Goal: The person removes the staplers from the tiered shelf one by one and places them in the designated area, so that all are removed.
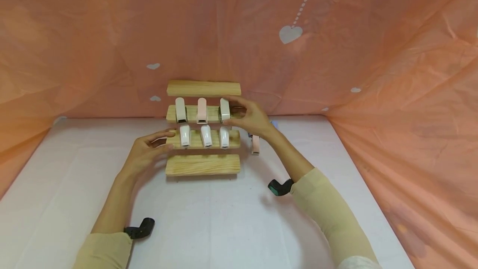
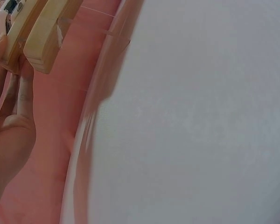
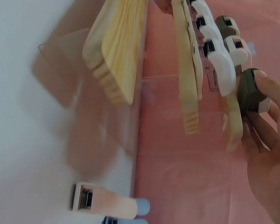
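Observation:
A tiered wooden rack (image 1: pixel 203 166) carries small staplers on its two middle boards. My right hand (image 1: pixel 252 116) pinches a stapler with a pale top (image 1: pixel 225 110), dark green on its side in the right wrist view, at the right end of the upper middle board. Left of it stand a pink stapler (image 1: pixel 202 109) and another pale one (image 1: pixel 181 109). Three white staplers (image 1: pixel 206 136) line the board below. My left hand (image 1: pixel 143 155) grips that lower board's left end; in the left wrist view its thumb and fingers (image 2: pixel 25 93) lie on opposite sides of the wood.
On the white table (image 1: pixel 209 227), right of the rack, lies a pink stapler (image 1: pixel 255 145) with bluish pieces (image 3: pixel 142 206) beside it. Pink cloth (image 1: pixel 201 32) with white hearts hangs behind and at the sides. Clear side panels (image 3: pixel 84 88) support the boards.

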The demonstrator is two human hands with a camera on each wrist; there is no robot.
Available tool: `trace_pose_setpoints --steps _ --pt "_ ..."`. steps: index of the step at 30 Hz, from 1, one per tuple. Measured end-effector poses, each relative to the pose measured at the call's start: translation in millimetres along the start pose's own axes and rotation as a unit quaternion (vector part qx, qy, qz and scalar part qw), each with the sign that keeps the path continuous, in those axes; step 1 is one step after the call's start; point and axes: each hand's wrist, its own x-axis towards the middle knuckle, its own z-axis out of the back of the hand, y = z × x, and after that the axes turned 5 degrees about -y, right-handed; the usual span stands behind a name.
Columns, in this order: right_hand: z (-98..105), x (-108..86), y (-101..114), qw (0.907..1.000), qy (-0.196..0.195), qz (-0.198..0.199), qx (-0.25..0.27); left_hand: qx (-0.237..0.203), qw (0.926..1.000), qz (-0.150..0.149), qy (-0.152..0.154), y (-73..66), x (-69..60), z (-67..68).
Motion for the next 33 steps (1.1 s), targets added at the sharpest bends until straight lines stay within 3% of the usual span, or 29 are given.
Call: trace_pose_setpoints --steps 10,20,26,33 --pt "19 -10.5 -8 0.9999 -0.008 -0.007 0.000 0.014 0.9999 -0.003 -0.008 -0.3 1.9 -0.4" --pt "36 -26.1 -16 0.9996 -0.015 -0.023 -0.002 -0.001 0.9998 -0.016 0.006 0.7 2.7 -2.8" --pt "47 -33.2 -21 0.9992 -0.022 -0.032 -0.001 0.021 0.9998 0.004 -0.001 -1.5 1.4 -2.3" --pt "56 -44.2 -32 0.9985 -0.021 -0.049 -0.003 0.022 0.9997 0.002 -0.006 -1.7 0.5 -3.1"
